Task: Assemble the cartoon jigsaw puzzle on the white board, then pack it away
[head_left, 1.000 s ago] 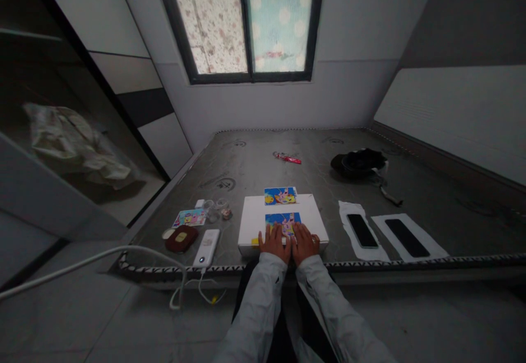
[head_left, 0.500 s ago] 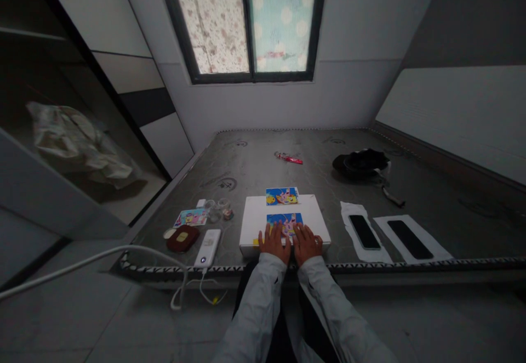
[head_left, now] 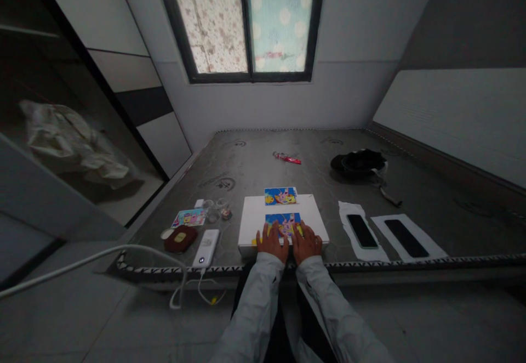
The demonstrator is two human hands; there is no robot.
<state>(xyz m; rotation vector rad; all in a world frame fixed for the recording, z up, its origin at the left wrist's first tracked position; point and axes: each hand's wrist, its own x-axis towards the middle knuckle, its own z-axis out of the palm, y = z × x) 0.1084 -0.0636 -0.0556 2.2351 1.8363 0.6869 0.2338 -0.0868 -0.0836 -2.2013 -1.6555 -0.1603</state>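
A white flat box [head_left: 316, 215] lies at the near edge of a grey mattress [head_left: 296, 171]. On the box sits a colourful cartoon picture [head_left: 283, 221], like a small puzzle. My left hand [head_left: 273, 245] and my right hand [head_left: 306, 244] rest side by side on the box's near part, fingers laid forward and touching the picture's lower edge. Whether the fingers hold a small piece is too small to tell. A second matching cartoon picture [head_left: 280, 195] lies just beyond the box.
Left of the box are a white power bank [head_left: 206, 247] with cable, a dark red case [head_left: 179, 238], a cartoon card [head_left: 189, 218] and small clear items. On the right lie two phones [head_left: 361, 230] [head_left: 406, 238] on white paper, farther back a black cap [head_left: 359, 163] and a red wrapper [head_left: 288, 158].
Both hands have drawn back slightly toward the near edge of the box, uncovering more of the picture's lower part. Nothing else moved.
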